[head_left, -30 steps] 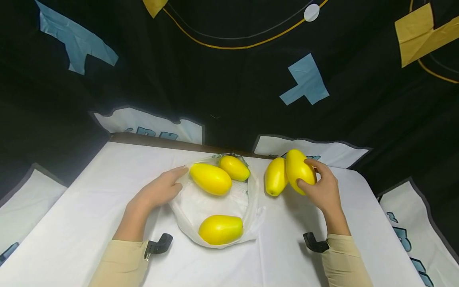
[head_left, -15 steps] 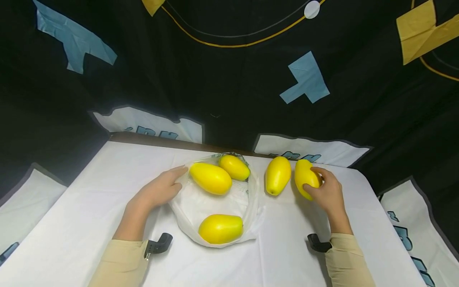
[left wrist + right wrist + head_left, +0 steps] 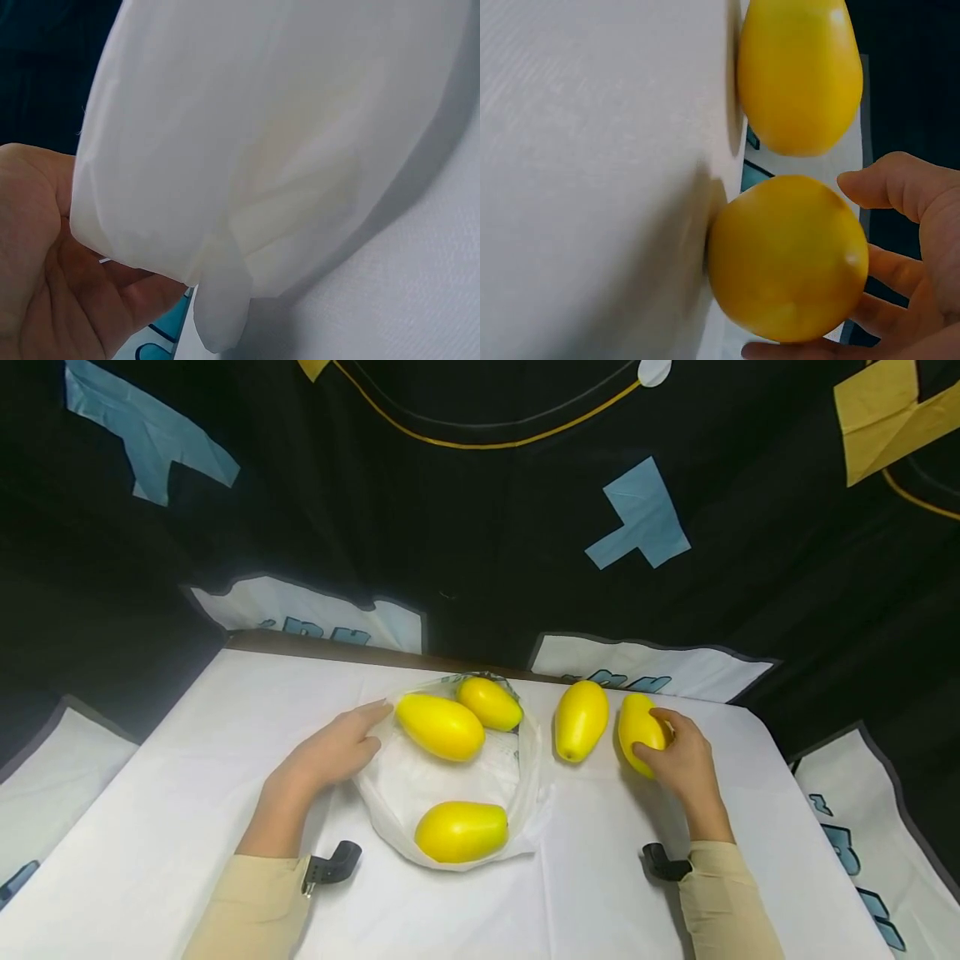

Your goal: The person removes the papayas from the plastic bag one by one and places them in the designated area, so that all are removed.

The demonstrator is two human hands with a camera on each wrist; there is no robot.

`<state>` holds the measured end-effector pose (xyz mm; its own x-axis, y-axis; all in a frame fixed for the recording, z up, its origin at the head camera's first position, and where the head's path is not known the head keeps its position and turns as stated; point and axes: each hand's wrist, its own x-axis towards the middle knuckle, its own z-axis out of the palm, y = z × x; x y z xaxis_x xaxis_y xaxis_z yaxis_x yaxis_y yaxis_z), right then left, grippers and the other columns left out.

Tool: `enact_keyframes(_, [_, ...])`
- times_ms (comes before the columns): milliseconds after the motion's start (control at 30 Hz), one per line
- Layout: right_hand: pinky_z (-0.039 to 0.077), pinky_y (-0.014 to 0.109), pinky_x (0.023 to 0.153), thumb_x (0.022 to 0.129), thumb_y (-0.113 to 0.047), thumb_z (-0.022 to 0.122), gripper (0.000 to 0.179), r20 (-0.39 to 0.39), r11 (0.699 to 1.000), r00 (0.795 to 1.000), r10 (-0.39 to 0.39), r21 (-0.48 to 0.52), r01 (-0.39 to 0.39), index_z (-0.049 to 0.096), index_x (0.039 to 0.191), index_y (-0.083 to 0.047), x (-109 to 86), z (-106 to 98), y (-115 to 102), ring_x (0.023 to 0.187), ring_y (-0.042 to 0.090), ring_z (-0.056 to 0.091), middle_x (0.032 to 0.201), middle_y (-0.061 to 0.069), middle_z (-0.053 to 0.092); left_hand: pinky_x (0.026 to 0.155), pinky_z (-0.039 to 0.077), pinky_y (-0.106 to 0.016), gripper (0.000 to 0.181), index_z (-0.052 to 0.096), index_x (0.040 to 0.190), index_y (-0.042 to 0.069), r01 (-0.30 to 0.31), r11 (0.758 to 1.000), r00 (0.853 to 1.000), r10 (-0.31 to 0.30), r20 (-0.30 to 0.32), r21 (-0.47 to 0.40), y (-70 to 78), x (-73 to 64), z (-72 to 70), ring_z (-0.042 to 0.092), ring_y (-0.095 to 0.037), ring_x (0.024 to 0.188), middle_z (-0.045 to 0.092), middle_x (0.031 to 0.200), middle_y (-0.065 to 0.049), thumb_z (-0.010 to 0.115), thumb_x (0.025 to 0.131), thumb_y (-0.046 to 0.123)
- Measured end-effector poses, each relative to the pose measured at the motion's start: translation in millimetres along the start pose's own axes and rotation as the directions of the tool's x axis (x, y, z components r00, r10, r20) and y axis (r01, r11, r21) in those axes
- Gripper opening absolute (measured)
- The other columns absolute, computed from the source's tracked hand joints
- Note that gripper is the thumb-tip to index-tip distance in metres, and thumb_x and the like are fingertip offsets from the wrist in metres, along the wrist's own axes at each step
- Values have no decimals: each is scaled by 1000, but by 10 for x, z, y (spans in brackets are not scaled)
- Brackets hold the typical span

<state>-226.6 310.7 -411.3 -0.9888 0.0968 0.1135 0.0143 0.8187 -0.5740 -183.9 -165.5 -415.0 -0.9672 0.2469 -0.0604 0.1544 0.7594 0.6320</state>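
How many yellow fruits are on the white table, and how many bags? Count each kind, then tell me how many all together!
Thin white plastic bag: 1
Smooth yellow oval fruits: 5 (3 inside the bag, 2 outside)
Total: 6

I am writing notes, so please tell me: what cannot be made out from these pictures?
Left wrist view: the white bag covers part of the left hand.
Right wrist view: the lower yellow fruit covers part of the right hand; the picture's top edge cuts off the upper fruit.
Head view: the table hides part of the backdrop's lettering.
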Motion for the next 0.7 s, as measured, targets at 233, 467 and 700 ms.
enact_keyframes(233, [33,66,105,81,-25,73,69,56,997,998,-32,-69,36,47,140,-1,-25,-61,-155,132,49,33,149,28,33,116,20,-54,55,35,149,2,10,1000,1000,-10,7,0,4,5,-14,25,-38,143,33,154,-18,42,96,13])
enact_keyframes(467, [33,67,104,79,-24,76,65,-3,981,981,-193,-17,193,52,137,-6,-128,-116,-497,134,45,35,151,19,35,116,21,-55,54,37,148,-1,-22,1000,1000,22,-2,19,10,0,-36,26,-40,142,34,153,-21,42,95,10])
enact_keyframes(700, [41,61,101,74,-15,79,60,-64,892,890,-451,9,452,58,130,-8,-255,-40,-853,132,37,42,145,13,46,116,21,-55,55,36,148,-1,-18,1000,1000,18,3,8,-3,6,-16,25,-40,142,33,153,-21,42,95,10])
